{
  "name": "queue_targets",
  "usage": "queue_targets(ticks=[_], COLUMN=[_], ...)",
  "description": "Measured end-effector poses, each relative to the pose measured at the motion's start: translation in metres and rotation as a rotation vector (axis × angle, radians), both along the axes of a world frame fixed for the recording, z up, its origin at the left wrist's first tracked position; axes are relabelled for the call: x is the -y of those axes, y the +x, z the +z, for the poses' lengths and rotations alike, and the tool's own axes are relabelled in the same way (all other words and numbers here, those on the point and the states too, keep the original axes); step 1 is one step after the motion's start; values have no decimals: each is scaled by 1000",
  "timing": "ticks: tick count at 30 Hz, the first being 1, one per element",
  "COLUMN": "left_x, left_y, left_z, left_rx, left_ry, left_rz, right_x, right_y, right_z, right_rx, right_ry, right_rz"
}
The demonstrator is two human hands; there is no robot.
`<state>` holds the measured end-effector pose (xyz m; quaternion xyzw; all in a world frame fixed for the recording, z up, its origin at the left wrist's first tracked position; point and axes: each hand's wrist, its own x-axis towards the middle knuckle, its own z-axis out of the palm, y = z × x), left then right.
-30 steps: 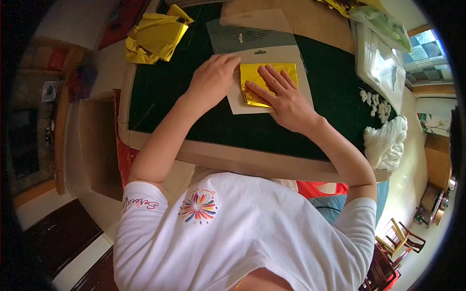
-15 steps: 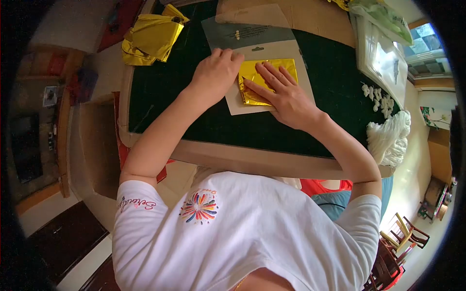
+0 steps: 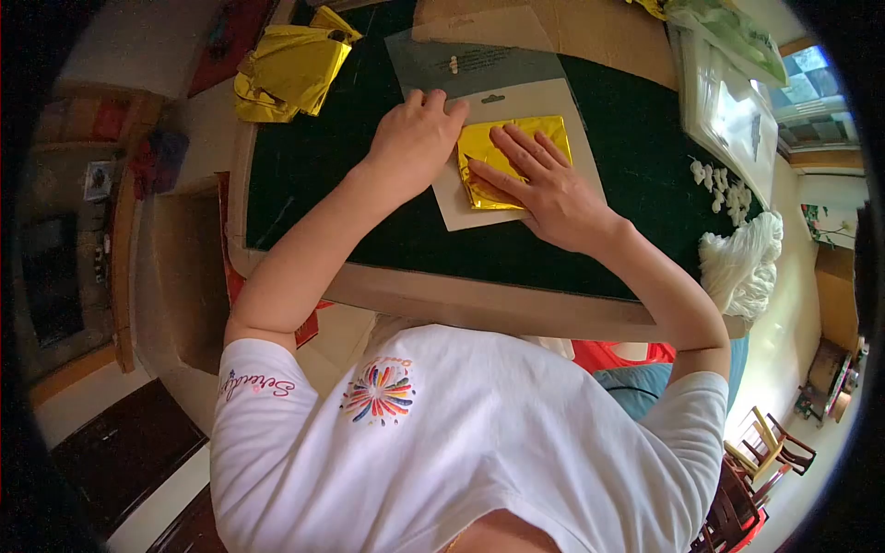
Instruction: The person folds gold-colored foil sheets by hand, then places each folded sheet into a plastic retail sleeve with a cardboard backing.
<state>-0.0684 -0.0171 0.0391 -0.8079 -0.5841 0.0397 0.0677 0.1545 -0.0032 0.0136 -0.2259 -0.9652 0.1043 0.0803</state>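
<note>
A folded gold foil packet lies on a white card with a hanging slot near its top. My right hand rests flat over the packet, fingers outstretched and a little spread. At the card's left edge is my left hand, its fingers curled in; what they pinch is hidden beneath them. Beyond the card's top, a clear plastic bag with small printed text reaches up over the dark green table mat.
A stack of gold foil packets sits at the table's far left corner. Clear plastic bags are piled at the right, with small white pieces and a bundle of white string nearer. Brown cardboard lies at the back.
The card and the gold foil packet have shifted slightly down and to the right in view. Both hands have moved slightly with them, the right still flat on the packet.
</note>
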Motion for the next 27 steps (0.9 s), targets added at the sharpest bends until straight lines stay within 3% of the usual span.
queue_targets(ticks=[6, 19, 21, 24, 27], left_x=[-1, -3, -7, -24, -46], left_y=[0, -6, -6, 9, 28], left_z=[-13, -13, -21, -30, -38], left_rx=[-11, 123, 248, 196, 254], left_ry=[159, 94, 232, 281, 218], left_rz=[-45, -26, -80, -166, -222], right_x=[3, -5, -5, -2, 4], right_y=[4, 2, 2, 3, 4], right_z=[2, 4, 4, 3, 8], right_rx=[1, 49, 40, 31, 42], right_ry=[-34, -50, -46, -51, -58], right_rz=[7, 66, 67, 74, 81])
